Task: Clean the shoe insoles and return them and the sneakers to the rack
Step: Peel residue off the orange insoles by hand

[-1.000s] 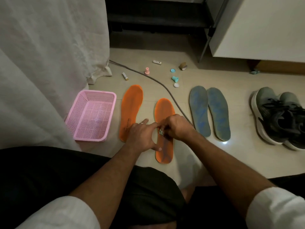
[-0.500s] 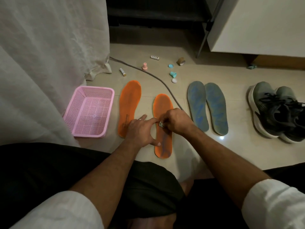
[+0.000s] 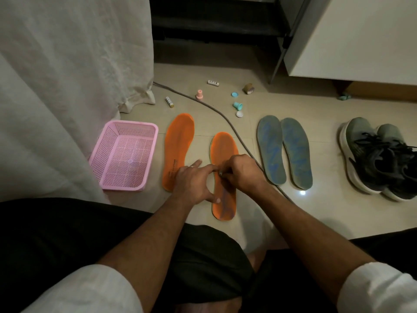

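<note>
Lying flat on the floor, the right orange insole [image 3: 224, 152] points toe to 12 o'clock, heel to 6. Looks light, thin, floppy: best pinned mid-length. Left hand [image 3: 191, 181] fingers spread, pressing its edge; right hand [image 3: 244, 172] pinching something small against it.

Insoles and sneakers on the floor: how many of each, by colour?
Orange insoles: 2, left one, right one under both hands
Blue-grey insoles: 2, and
Grey sneakers: 2, and
Total: 6
</note>
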